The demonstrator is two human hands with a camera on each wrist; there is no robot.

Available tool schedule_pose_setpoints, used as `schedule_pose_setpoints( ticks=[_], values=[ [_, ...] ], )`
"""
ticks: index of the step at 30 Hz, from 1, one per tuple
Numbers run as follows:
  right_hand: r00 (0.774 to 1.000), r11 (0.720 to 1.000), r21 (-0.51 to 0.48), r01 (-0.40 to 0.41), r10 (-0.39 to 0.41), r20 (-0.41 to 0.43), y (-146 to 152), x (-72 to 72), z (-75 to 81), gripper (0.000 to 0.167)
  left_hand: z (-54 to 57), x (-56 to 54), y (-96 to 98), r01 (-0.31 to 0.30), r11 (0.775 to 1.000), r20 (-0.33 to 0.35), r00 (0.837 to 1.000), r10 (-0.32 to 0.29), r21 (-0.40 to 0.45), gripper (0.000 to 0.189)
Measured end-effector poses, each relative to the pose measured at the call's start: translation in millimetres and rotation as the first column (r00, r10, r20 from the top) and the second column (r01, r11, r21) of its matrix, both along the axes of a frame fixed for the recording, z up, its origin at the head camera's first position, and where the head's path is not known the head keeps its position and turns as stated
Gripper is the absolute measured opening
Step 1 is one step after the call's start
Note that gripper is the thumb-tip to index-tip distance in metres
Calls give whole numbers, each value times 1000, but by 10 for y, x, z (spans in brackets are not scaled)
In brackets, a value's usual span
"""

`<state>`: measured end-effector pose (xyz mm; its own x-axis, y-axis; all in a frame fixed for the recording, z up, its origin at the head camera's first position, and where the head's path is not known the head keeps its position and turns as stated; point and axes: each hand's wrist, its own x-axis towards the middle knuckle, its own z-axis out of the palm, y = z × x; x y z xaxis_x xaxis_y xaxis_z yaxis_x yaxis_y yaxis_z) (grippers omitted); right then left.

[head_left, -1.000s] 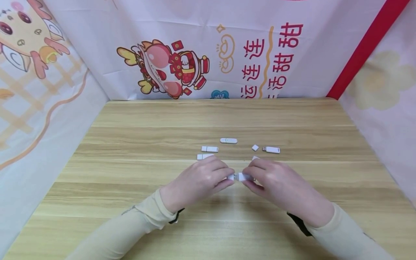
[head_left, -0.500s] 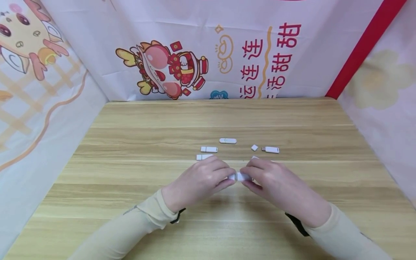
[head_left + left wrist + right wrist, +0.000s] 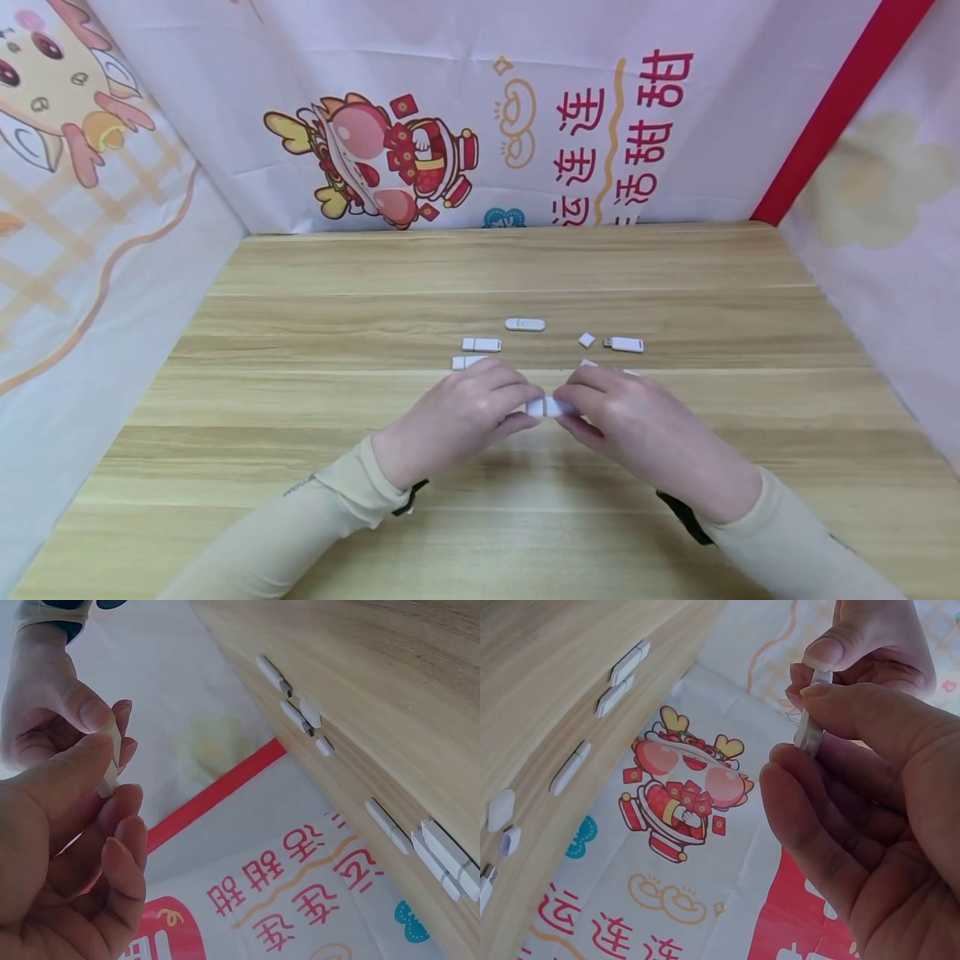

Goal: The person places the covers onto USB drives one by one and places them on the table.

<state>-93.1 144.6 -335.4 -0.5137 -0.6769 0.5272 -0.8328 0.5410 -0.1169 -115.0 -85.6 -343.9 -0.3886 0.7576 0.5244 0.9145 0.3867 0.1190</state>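
Between my two hands is a white USB stick (image 3: pixel 557 407), held just above the table, its two parts meeting at a thin grey line. My left hand (image 3: pixel 457 417) pinches its left end between thumb and fingers. The right end is pinched by my right hand (image 3: pixel 648 429). Fingers cover much of both ends. In the left wrist view the stick (image 3: pixel 112 761) appears edge-on, and in the right wrist view the thumbs press its flat side (image 3: pixel 810 733). Beyond the left hand lie capped white USB sticks (image 3: pixel 482 344), one partly hidden by that hand.
A rounded capped stick (image 3: pixel 525 325) lies farther back. Behind the right hand are an uncapped stick (image 3: pixel 627 344) and a loose cap (image 3: pixel 587 340). Another uncapped stick (image 3: pixel 272 673) and a white piece (image 3: pixel 310 713) show in the left wrist view. A printed cloth (image 3: pixel 420 50) borders the table.
The gap between the two parts of the USB stick, with metal showing a second ago, has narrowed to a thin line. My hands have come slightly closer together.
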Motion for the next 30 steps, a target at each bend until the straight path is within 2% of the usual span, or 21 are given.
schedule_pose_setpoints(
  ticks=[14, 21, 30],
  values=[
    [999, 999, -18, -32, 32, 7, -11, -57, -40, 23, 1, -28, 47, -23, 1000, 85, 996, 25, -21, 14],
    [999, 999, -25, -31, 30, -24, -12, -94, -67, 23, -18, -65, 79, -31, 999, 89, 995, 33, -26, 11],
    [1000, 999, -30, -29, 29, -8, -25, -154, -116, 20, -37, -124, 108, -30, 999, 117, 993, 34, -39, 10]
  ],
)
